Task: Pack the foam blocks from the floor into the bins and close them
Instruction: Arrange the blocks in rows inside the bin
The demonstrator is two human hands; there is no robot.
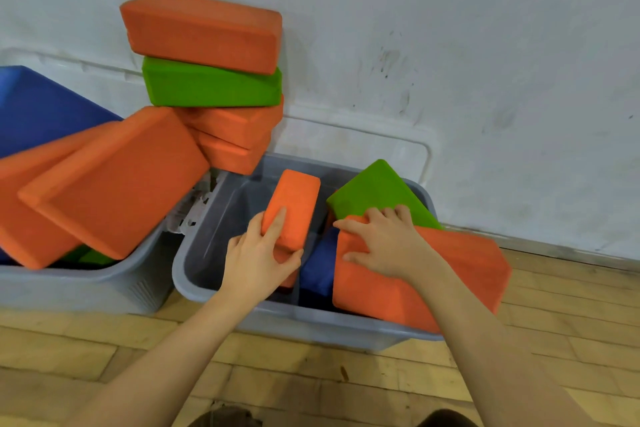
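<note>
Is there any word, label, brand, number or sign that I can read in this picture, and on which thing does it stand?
None: no readable text shows anywhere.
The foam blocks are plain, without print.
The grey bins show no label or brand.
The wall bears only scuffs and stains, no writing.

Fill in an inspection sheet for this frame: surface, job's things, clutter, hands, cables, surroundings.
Surface: wooden plank floor.
Job's things: right grey bin holds a green block, a blue block and a large orange block tilted over its rim; left grey bin overfilled with orange blocks; stack of blocks against the wall behind.
Clutter: nothing seen.
Hands: left hand grips a small orange block above the right bin; right hand rests on the large orange block.
Cables: nothing seen.
Surroundings: scuffed white wall; blue lid behind left bin.
</note>
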